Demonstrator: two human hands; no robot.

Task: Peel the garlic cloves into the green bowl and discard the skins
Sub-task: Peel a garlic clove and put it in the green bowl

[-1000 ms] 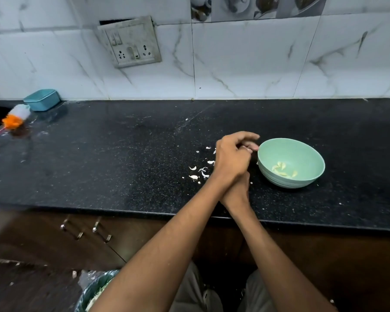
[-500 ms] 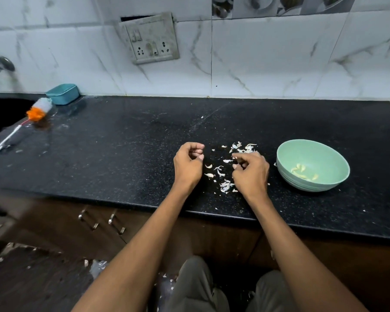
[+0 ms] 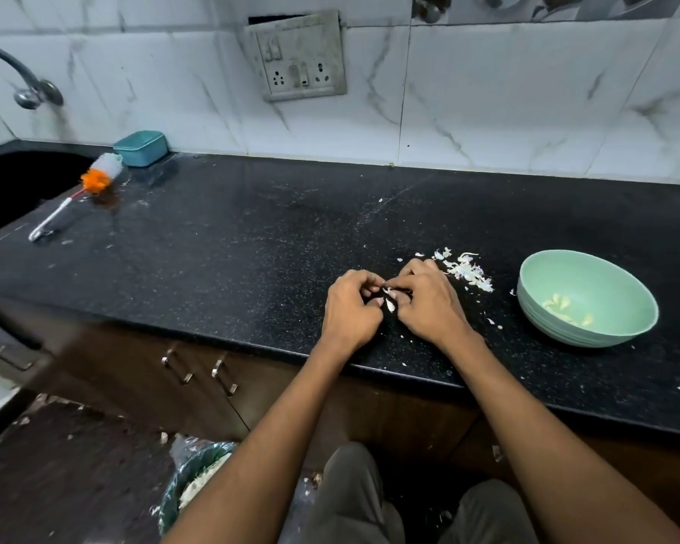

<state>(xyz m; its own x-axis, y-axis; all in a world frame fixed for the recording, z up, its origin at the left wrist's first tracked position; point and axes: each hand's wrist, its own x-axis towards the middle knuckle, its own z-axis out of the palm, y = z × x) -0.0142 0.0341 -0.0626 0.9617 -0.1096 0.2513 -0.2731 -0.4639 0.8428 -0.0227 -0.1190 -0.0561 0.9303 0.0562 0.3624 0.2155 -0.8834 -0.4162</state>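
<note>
Both hands meet near the counter's (image 3: 252,245) front edge, left hand (image 3: 350,308) and right hand (image 3: 428,304) each pinching one clove (image 3: 389,302), likely to strip its skin. The bowl (image 3: 613,284) sits just right, handy for dropping; skins (image 3: 466,270) lie between.

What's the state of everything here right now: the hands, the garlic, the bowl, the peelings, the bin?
Left hand: fingers curled, pinching the garlic clove.
Right hand: pinching the same clove.
Garlic clove: held between both hands, skin partly on.
Green bowl: upright, a few peeled cloves inside.
Skins: scattered on the counter.
Bin: on the floor, open, holding scraps.
</note>
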